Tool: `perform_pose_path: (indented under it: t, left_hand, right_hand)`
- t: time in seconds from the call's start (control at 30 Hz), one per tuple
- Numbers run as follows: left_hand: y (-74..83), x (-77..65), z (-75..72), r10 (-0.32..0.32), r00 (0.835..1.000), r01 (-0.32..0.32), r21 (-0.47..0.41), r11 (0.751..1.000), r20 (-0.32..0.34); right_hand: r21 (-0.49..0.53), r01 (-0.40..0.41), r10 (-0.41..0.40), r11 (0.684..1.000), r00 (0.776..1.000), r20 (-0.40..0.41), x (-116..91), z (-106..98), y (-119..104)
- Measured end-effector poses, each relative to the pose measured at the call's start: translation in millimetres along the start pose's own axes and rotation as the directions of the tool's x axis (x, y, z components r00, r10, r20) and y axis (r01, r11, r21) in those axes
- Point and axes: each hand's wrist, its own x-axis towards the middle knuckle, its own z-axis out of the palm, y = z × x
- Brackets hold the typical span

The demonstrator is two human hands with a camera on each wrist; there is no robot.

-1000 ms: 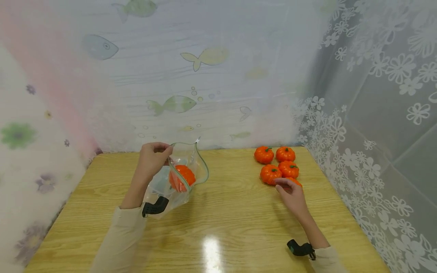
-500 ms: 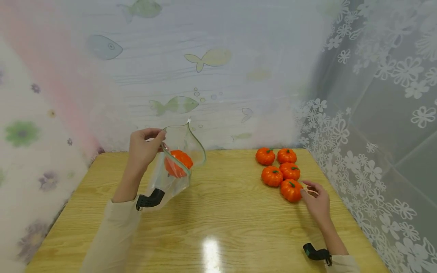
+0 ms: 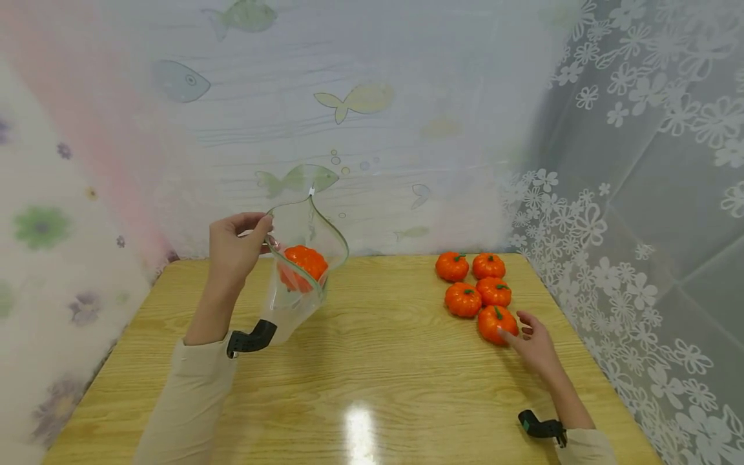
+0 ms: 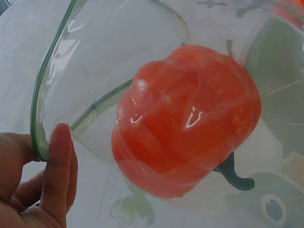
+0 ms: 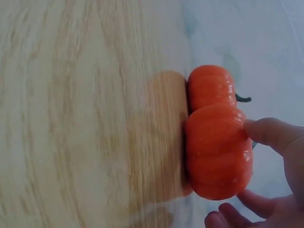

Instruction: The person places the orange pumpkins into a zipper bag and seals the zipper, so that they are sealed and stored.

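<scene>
Since the bag (image 3: pixel 296 311) has been raised higher over the last second and the right hand (image 3: pixel 537 349) brought round to the right side of the nearest pumpkin (image 3: pixel 494 321), contact is judged made, grip unsettled. Nothing lifted yet: that pumpkin is seated on the bench (image 3: pixel 395 361), right of frame centre, four more pumpkins (image 3: pixel 463 299) just above it. Right hand is half spread, thumb against the pumpkin, no closed hold shown. Bag edge is pinched by the left hand (image 3: pixel 235 248), left of centre, mouth gaping, a bagged pumpkin (image 3: pixel 308 261) inside. All look glossy orange, squat, ribbed, green-stemmed.
</scene>
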Motion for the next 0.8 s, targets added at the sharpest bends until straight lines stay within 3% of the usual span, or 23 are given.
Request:
perform_pose_path:
  t: [0.23, 0.67, 0.8]
  left_hand:
    - [-20.2, -7.0, -1.6, -0.061, 0.998, 0.061, 0.010, 0.998, 0.003]
    - [-14.2, -24.8, -0.7, -0.063, 0.998, 0.064, 0.022, 0.998, -0.026]
    - [-15.4, -23.2, -0.7, -0.062, 0.998, 0.062, 0.032, 0.998, -0.019]
  right_hand:
    - [-0.037, 0.042, -0.041, 0.998, 0.999, 0.022, -2.0, 3.6, 5.9]
    - [0.018, 0.022, -0.021, 1.000, 0.999, -0.035, -7.5, -2.2, 9.0]
    - [0.039, 0.026, -0.024, 0.999, 0.998, -0.066, -10.8, -0.5, 6.9]
